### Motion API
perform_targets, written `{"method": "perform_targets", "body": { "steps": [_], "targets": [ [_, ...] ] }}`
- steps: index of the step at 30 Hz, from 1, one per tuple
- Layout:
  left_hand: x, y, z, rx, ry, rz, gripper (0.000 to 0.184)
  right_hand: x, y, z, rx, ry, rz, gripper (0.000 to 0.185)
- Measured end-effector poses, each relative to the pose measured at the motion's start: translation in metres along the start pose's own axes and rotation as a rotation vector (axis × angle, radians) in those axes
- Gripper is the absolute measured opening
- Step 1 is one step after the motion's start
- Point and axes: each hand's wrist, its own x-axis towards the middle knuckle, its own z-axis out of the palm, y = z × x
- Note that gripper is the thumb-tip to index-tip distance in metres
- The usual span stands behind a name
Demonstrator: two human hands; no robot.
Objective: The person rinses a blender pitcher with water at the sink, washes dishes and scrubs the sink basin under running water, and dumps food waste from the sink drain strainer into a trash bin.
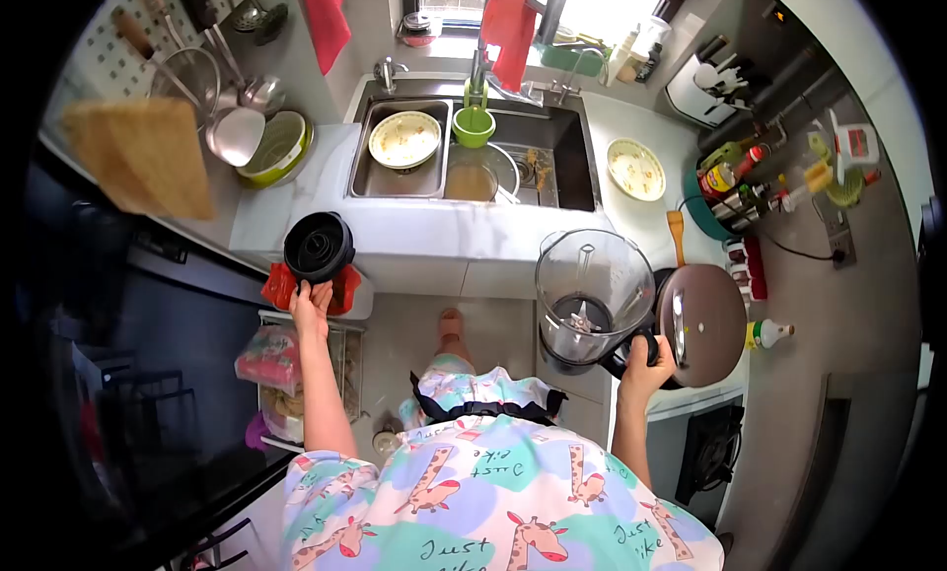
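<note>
My left hand is closed on the edge of a round black blender lid, held over the front of the counter at the left. In my right hand is the black handle of a clear blender jug. The jug's mouth faces up toward me, and metal blades show at its bottom. It is held in front of the counter, left of a covered pan. My fingers wrap the handle and are partly hidden by it.
Ahead is a double sink holding a patterned plate, a green bowl and a pot. Another plate lies right of it. Bottles stand in a teal holder. A storage rack stands at the left.
</note>
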Motion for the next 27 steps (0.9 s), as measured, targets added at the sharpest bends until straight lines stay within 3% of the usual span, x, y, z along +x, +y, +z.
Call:
{"method": "perform_targets", "body": {
  "steps": [6, 13, 15, 16, 19, 20, 23, 25, 26, 27],
  "targets": [
    [0.056, 0.008, 0.002, 0.043, 0.036, -0.108, 0.024, 0.055, -0.011, 0.088, 0.065, 0.052, 0.014, 0.024],
    [0.084, -0.007, -0.01, 0.016, 0.076, -0.167, 0.024, 0.102, 0.013, 0.151, 0.185, -0.048, 0.036, 0.025],
    [0.083, -0.006, -0.01, 0.056, 0.114, -0.194, 0.028, 0.111, 0.018, 0.163, 0.118, -0.156, 0.013, 0.037],
    [0.068, 0.0, 0.009, 0.13, 0.254, -0.173, 0.034, 0.115, 0.02, 0.169, 0.129, -0.166, 0.034, 0.038],
    [0.056, -0.012, 0.01, 0.864, 0.771, 0.33, 0.037, 0.128, 0.022, 0.18, 0.205, -0.207, 0.086, 0.036],
    [0.038, -0.01, 0.027, 0.949, 0.804, 0.402, 0.037, 0.132, 0.023, 0.183, 0.232, -0.219, 0.097, 0.034],
    [0.005, -0.013, 0.118, 0.928, 0.41, 0.684, 0.036, 0.144, 0.031, 0.186, 0.253, -0.295, 0.105, 0.036],
    [0.002, -0.027, 0.192, 0.669, -0.009, 0.294, 0.038, 0.156, 0.039, 0.19, 0.289, -0.324, 0.106, 0.04],
    [-0.014, -0.021, 0.253, 0.602, -0.208, 0.177, 0.05, 0.161, 0.044, 0.189, 0.304, -0.343, 0.089, 0.04],
    [-0.016, -0.021, 0.296, 0.634, -0.466, 0.225, 0.064, 0.164, 0.051, 0.19, 0.316, -0.358, 0.074, 0.041]
  ]
}}
